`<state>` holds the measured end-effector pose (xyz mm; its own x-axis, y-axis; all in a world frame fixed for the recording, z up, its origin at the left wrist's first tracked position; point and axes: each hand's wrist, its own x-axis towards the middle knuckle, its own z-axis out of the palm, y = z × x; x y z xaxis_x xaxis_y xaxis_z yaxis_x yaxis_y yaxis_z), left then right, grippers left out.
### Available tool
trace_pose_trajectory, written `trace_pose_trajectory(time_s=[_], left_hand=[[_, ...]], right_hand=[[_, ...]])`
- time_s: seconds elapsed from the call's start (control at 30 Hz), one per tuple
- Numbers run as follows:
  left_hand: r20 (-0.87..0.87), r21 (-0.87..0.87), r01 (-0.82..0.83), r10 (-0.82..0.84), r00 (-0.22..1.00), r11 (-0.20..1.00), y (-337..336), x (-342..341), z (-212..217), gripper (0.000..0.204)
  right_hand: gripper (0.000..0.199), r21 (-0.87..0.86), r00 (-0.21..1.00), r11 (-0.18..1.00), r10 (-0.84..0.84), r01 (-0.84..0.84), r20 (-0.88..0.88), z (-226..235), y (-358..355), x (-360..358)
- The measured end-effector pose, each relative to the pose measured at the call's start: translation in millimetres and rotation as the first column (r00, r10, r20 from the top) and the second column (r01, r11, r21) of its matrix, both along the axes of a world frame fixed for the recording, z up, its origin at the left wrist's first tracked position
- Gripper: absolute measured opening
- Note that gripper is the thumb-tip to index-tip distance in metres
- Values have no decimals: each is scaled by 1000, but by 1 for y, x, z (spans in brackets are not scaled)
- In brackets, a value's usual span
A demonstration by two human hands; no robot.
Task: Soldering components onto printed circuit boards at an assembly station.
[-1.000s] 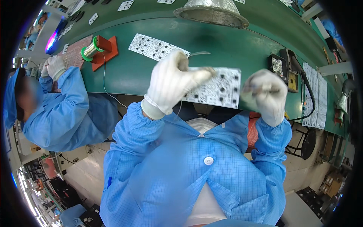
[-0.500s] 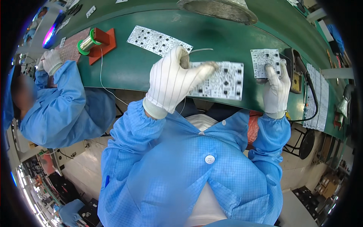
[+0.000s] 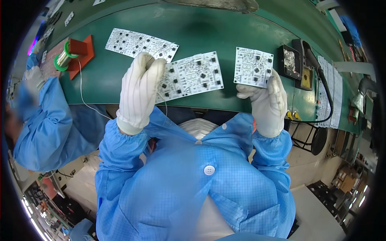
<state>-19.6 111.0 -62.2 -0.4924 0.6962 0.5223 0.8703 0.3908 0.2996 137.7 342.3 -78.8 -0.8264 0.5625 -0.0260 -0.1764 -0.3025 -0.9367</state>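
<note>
In a white striped glove, my left hand [image 3: 138,94] is closed, with thin solder wire [image 3: 166,107] running through it. Its fingertips meet the left end of a longer white circuit board [image 3: 197,75] dotted with black components; whether they also grip that board I cannot tell. My gloved right hand [image 3: 268,100] holds a smaller, squarish white circuit board [image 3: 253,66] by its lower right part, above the bench. Behind my left hand, a third white board strip [image 3: 138,43] lies on the green bench.
A solder spool [image 3: 64,60] stands on a red holder [image 3: 82,60] at left, near a co-worker's sleeve [image 3: 44,124]. To the right are a black tray of metal bits [image 3: 290,60], a soldering iron stand [image 3: 305,74] and stacked boards [image 3: 327,96]. A round metal hood [image 3: 217,4] hangs ahead.
My right hand has moved the smaller board left, uncovering the black tray. My left thumb has closed toward the fingers, and the longer board is now tilted. The whole view has shifted.
</note>
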Motion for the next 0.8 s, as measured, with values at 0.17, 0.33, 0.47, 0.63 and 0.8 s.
trace_pose_trajectory(time_s=[0.17, 0.33, 0.47, 0.63, 0.8], left_hand=[[-11, 4, 28, -28, 1000, 1000, -3, 0, -8, 28], [-56, 3, 32, -32, 998, 999, -1, -2, -11, 29], [76, 12, 51, -52, 996, 999, 2, -3, -8, 23], [400, 38, 30, -43, 915, 999, 2, -9, -4, 13], [734, 44, -114, 45, 678, 993, -6, -15, -4, 9]], right_hand=[[61, -23, 997, 998, 64, -65, -40, 3, -4, 3], [62, -52, 984, 988, 136, -142, -113, -1, 0, 6], [66, -37, 980, 987, 151, -157, -130, -2, 3, 5], [68, -69, 979, 984, 152, -163, -136, -2, 2, 4], [53, 40, 996, 999, 39, -35, -86, -5, 2, -8]])
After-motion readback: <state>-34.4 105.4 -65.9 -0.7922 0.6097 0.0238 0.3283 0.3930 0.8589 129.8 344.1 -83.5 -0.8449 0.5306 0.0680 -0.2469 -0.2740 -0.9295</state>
